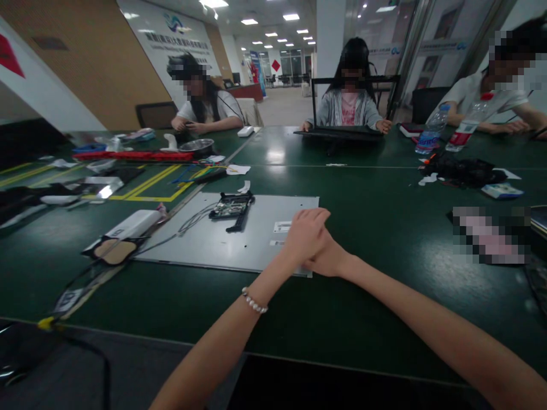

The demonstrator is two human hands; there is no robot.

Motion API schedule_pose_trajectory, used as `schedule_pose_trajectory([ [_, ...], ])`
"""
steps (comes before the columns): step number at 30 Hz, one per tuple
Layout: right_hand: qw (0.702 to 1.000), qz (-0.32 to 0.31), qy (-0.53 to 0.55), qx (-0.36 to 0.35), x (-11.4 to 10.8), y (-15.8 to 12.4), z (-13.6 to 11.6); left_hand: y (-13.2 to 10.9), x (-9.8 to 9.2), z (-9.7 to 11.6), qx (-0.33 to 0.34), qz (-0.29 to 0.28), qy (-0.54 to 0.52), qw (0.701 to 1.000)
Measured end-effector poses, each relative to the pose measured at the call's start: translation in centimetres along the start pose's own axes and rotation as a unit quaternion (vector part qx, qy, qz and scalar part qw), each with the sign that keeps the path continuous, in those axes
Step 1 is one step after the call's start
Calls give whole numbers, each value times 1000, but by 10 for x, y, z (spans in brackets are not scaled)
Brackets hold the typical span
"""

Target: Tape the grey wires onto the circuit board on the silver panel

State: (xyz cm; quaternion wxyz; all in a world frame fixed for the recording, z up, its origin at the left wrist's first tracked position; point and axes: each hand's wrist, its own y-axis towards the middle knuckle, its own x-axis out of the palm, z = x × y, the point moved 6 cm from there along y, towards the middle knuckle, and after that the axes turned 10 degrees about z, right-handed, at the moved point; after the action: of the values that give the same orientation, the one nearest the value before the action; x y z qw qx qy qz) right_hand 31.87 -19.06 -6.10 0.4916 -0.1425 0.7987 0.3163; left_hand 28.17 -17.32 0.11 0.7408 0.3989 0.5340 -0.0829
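My left hand (304, 233) and my right hand (328, 257) are clasped together over the near right corner of a grey metal panel (239, 239) that lies flat on the dark green table (384, 228). The left hand, with a pearl bracelet (254, 302) on its wrist, lies over the right and its fingers are curled round it. Neither hand holds any object that I can see. A small circuit board in a black bracket (232, 207) rests on the panel's far part, with grey wires (194, 217) running off to the left.
Three people sit on the far side, one behind a black monitor frame (354, 105). A white box (133, 223), tape and cables lie at left. Water bottles (431, 132) and black clutter (464, 171) lie far right. A metal bowl (196, 146) stands at the back left.
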Motion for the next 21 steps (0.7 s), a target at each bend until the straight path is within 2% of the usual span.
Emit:
schedule_pose_trajectory([
  [2, 1000, -23, 2, 7, -4, -1, -2, -3, 3, -40, -70, 2, 38, 997],
  [4, 999, -51, 1, 15, -7, -2, -5, -8, 8, -70, -122, -11, 67, 990],
  [7, 997, -74, 10, 29, -11, -4, -7, -15, 17, -94, -164, -38, 90, 982],
  [11, 994, -96, 19, 38, -11, -12, -3, -16, 19, -98, -169, -45, 93, 980],
  [21, 992, -119, 20, 44, -26, -53, 14, -13, 5, -101, -183, 8, 104, 978],
])
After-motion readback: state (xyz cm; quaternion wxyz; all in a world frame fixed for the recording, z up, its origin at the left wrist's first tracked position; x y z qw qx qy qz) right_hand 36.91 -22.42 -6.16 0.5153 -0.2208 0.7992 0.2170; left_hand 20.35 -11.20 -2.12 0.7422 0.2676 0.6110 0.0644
